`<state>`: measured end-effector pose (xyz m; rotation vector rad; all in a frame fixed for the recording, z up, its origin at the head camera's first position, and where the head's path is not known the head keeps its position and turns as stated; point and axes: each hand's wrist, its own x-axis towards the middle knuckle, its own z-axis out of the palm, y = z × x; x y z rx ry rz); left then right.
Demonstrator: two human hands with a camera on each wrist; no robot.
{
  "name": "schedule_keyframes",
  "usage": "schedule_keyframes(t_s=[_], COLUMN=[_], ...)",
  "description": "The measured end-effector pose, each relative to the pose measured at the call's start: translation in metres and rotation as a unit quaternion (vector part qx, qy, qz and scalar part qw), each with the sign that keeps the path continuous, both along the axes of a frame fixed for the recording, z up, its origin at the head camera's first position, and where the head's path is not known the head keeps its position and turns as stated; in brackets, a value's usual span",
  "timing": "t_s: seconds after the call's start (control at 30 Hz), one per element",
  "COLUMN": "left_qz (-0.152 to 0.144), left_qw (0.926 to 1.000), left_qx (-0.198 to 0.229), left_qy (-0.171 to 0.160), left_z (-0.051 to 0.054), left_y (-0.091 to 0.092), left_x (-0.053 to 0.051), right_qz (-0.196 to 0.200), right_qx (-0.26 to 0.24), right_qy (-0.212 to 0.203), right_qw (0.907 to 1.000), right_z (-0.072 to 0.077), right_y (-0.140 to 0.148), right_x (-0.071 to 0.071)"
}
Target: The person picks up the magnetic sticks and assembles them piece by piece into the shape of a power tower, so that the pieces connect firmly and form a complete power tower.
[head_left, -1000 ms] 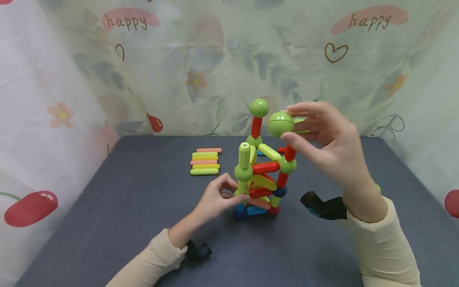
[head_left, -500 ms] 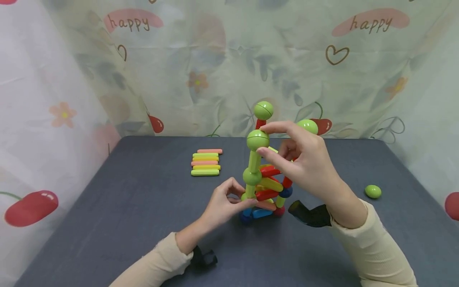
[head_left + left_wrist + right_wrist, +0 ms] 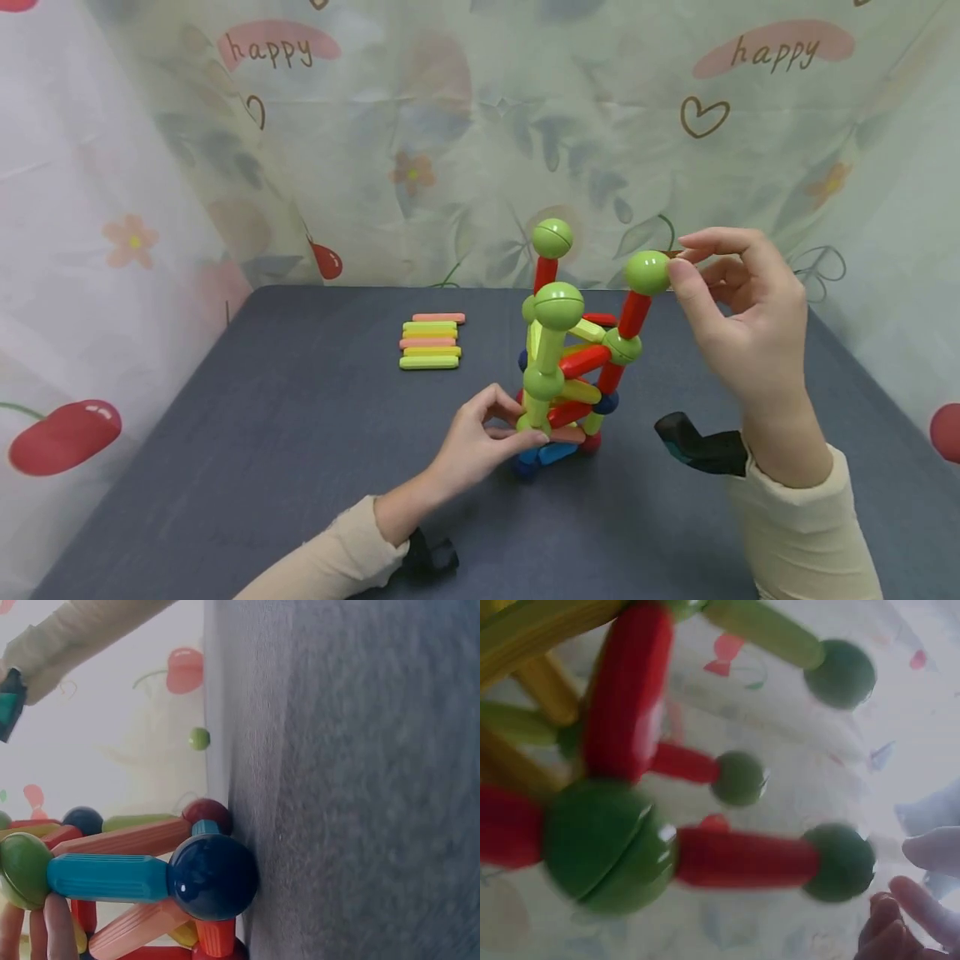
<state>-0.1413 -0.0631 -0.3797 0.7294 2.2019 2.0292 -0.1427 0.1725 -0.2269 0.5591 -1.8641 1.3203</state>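
Note:
A tower of coloured magnetic rods and balls stands on the dark table. My left hand pinches a green ball low on its near left corner; the fingertips show against that ball. Below it, a blue rod joins a dark blue ball at the table. A green ball tops the near upright. My right hand is beside another green ball on a red rod; in the right wrist view, a small gap separates fingers and ball. A third ball tops the rear upright.
Several pink, yellow and green rods lie in a row left of the tower. A loose green ball appears beyond the tower in the left wrist view. Behind the table hangs a printed curtain.
My right hand brought a green ball onto the near upright, let go, and moved right to the ball on the red rod. The tower and left hand shifted slightly right.

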Motion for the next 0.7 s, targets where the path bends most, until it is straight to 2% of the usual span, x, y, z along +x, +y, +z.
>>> schedule_keyframes(t_s=[0.07,0.13,0.23,0.3,0.4,0.53,0.6,0.7], left_qz=[-0.013,-0.027,-0.047,-0.059,-0.069,-0.086,-0.103,-0.121], left_qw=[0.9999,0.9995,0.9985,0.9976,0.9965,0.9951,0.9936,0.9891], left_qx=[0.006,0.01,0.014,0.017,0.018,0.003,-0.022,-0.081], left_qy=[-0.008,-0.013,-0.025,-0.033,-0.045,-0.048,-0.041,-0.018], left_z=[0.0,0.001,0.002,0.003,0.004,0.005,0.007,0.013], left_y=[0.001,0.003,0.004,0.004,0.005,0.002,-0.004,-0.02], left_x=[0.002,0.003,0.005,0.006,0.007,0.005,-0.001,-0.017], right_qz=[-0.009,0.003,0.04,0.073,0.1,0.107,0.107,0.11], right_qx=[0.021,0.052,0.12,0.16,0.2,0.209,0.207,0.205], right_qy=[-0.051,-0.105,-0.175,-0.203,-0.218,-0.215,-0.216,-0.217], right_qw=[0.9985,0.9931,0.9764,0.9632,0.95,0.9479,0.9482,0.9482], right_z=[-0.006,-0.012,-0.022,-0.028,-0.036,-0.041,-0.041,-0.042], right_y=[0.01,0.019,0.031,0.037,0.04,0.039,0.04,0.04], right_x=[-0.003,-0.005,-0.01,-0.013,-0.016,-0.017,-0.017,-0.018])
